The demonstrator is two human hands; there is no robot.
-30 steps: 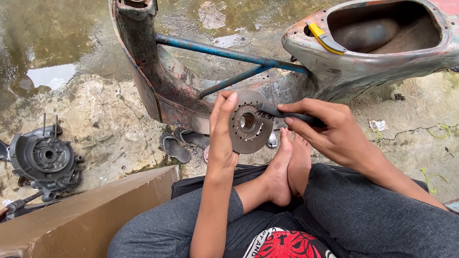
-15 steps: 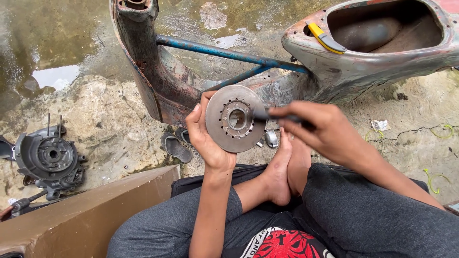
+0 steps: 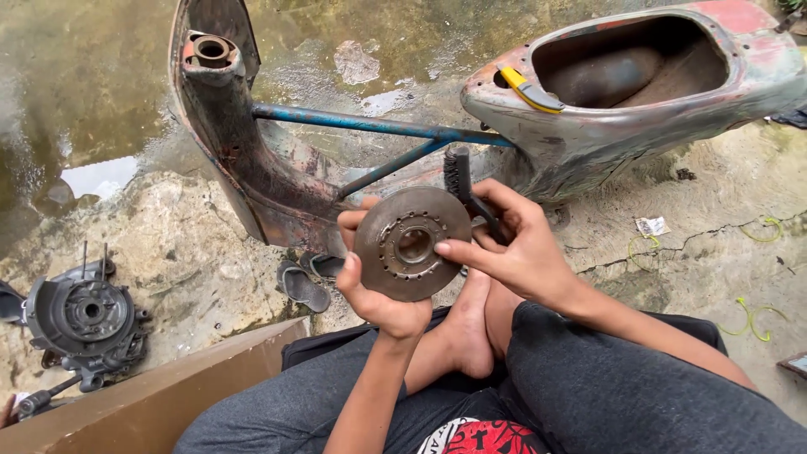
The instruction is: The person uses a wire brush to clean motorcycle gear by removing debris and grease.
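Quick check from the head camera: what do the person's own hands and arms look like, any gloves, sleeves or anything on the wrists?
Both are bare. The left hand and right hand have no gloves, and no rings, watch or bands show. Both forearms are uncovered as far as the frame shows, so no sleeve is visible. The fingers look a little grimy.

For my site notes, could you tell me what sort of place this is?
Probably an outdoor, makeshift repair spot: wet cracked concrete ground, a stripped rusty scooter frame and a dismantled grey engine part lying on it.
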